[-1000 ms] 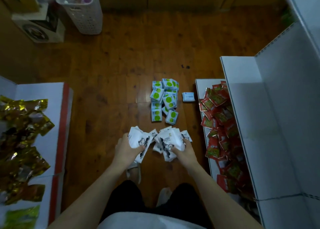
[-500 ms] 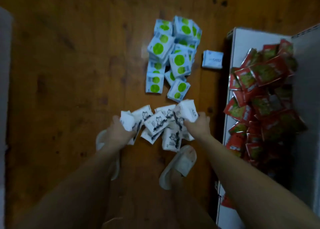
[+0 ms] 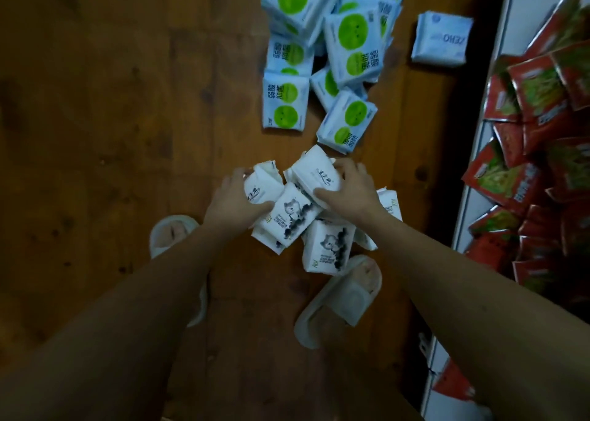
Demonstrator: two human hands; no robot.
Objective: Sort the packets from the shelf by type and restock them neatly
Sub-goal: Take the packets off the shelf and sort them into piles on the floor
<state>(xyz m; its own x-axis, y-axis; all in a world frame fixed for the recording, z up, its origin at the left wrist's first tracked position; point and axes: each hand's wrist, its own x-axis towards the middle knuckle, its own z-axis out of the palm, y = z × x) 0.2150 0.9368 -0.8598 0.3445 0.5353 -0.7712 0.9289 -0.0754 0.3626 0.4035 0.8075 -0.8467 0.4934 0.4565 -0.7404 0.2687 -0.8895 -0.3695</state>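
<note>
- Looking at the head view, the only one: both hands are down at floor level on a loose clump of white cat-print packets [image 3: 295, 216], which sit on the wooden floor [image 3: 111, 117] between the feet.
- Left hand [image 3: 234, 202] has its fingers curled round a white packet at the clump's left edge; thumb sits on the packet face.
- Right hand [image 3: 346, 187] clamps the top packet from above, fingers over the far edge, thumb on the near side.
- Green-dot packets [image 3: 325, 53] lie in a separate pile just beyond; a lone pale blue packet [image 3: 442, 39] lies beside that, near the shelf [image 3: 466, 203].
- Red packets [image 3: 536, 152] are heaped untidily on the shelf, at right.
- Risk: each hand holds only one or two packets, the rest lean on each other unheld. Lifting the clump likely sheds the lower ones.
- Risk: clump nearly touches the nearest green-dot packet, so a spill or shove likely remixes the types.
- Risk: slippers [image 3: 343, 296] sit right against the clump; a foot shift could crush or kick packets.
- Risk: smooth wrappers could slide out of a loose pinch.
</note>
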